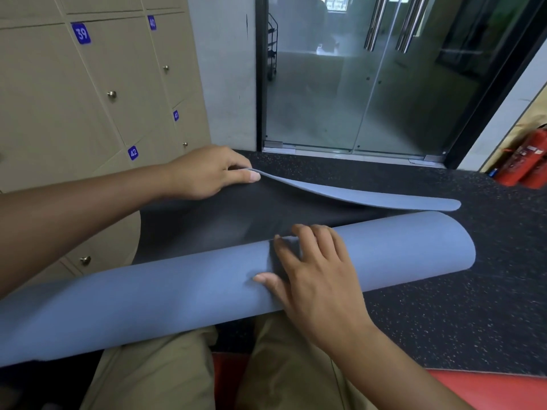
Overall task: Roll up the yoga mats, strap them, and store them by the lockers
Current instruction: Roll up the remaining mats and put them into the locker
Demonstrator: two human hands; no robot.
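The blue yoga mat (pixel 183 294) is mostly rolled, lying across the person's lap in the lower half of the frame. Its loose tail (pixel 370 196) is lifted off the black floor (pixel 444 291) mid-frame. Left hand (pixel 207 173) pinches the tail's edge between thumb and fingers; right hand (pixel 310 267) lies flat on the roll, fingers spread, gripping nothing. So we're at the rolling step, nearly finished I'd say. Next: wind that tail on snug, then strap it. Lockers (pixel 74 99) are upper left.
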